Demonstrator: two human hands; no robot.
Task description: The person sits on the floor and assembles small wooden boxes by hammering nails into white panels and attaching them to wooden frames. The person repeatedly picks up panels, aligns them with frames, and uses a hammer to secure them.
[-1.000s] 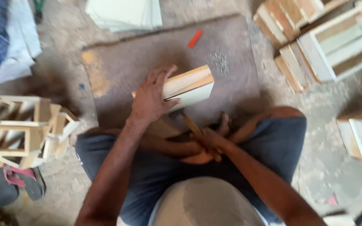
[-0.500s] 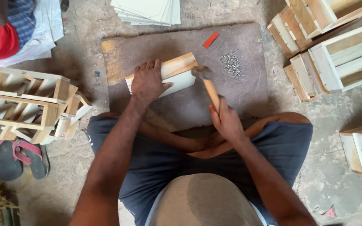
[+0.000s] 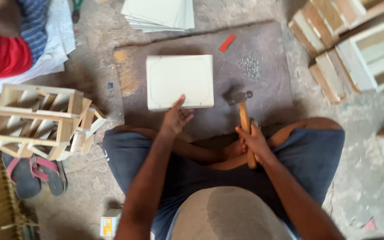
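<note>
A pale wooden box (image 3: 179, 82) lies flat on a dark work mat (image 3: 272, 102) in front of my crossed legs. My left hand (image 3: 176, 119) rests at the box's near edge, fingers apart, thumb touching it. In my right hand (image 3: 253, 142) I grip a hammer (image 3: 243, 116) by its wooden handle. The metal head points away from me, just right of the box and over the mat.
A small heap of nails (image 3: 250, 67) and a red strip (image 3: 227, 42) lie on the mat. Thin white panels (image 3: 160, 13) are stacked beyond it. Wooden crates stand at the left (image 3: 36, 120) and right (image 3: 356, 49). Sandals (image 3: 32, 174) lie left; another person (image 3: 5, 40) sits top left.
The box went from standing on edge to lying flat on the mat. My left hand let go of it and now rests at its near edge. The hammer drew back slightly.
</note>
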